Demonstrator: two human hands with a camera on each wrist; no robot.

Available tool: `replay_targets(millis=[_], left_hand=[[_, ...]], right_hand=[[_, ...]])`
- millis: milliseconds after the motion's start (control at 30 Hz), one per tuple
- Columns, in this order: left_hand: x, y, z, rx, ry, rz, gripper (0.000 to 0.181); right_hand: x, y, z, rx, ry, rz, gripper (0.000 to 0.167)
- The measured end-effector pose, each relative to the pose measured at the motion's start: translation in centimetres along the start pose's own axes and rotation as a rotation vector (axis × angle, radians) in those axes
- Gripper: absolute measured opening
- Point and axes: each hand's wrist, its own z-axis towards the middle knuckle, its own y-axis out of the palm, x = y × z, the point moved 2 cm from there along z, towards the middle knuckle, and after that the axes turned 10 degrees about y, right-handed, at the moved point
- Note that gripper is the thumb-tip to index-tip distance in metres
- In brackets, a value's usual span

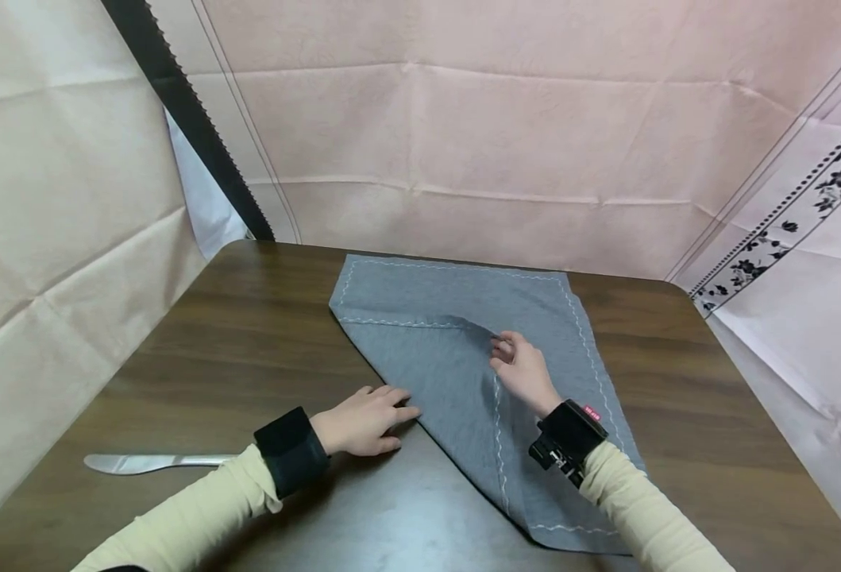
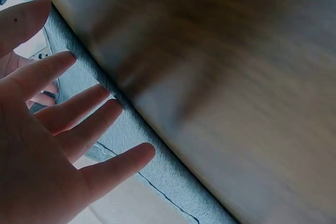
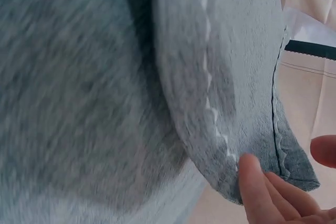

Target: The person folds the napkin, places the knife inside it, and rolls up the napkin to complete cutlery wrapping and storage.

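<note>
Folding grey cloth (image 1: 449, 373): apparently doubled over, not yet flat
Pinching its raised corner (image 1: 483, 327) in right fingers (image 3: 251, 177); holding left fingers (image 1: 404, 414) spread at its fold (image 1: 452, 453)

Head view bright | glare on tabletop (image 1: 406, 528) | left wrist: tabletop blurred

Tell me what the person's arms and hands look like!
The left arm has a long cream sleeve and a wide, plain black wristband. The right arm has a matching cream sleeve, plus a black wristband with a small red tag. The left hand and right hand are bare: no gloves.
</note>
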Motion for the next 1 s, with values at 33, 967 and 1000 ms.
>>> replay_targets(millis=[33,967,1000], left_hand=[[0.0,0.0,0.2,-0.012,-0.008,-0.006,0.048],[-0.2,0.4,4.8,-0.12,-0.136,-0.145,0.055],[-0.2,0.4,5.0,-0.121,-0.137,-0.141,0.055]], right_hand=[[0.1,-0.1,0.1,-0.006,-0.001,-0.009,0.052],[1.9,-6.2,5.6,0.098,0.0,-0.178,0.063],[2.0,-6.5,5.8,0.11,-0.005,-0.192,0.063]])
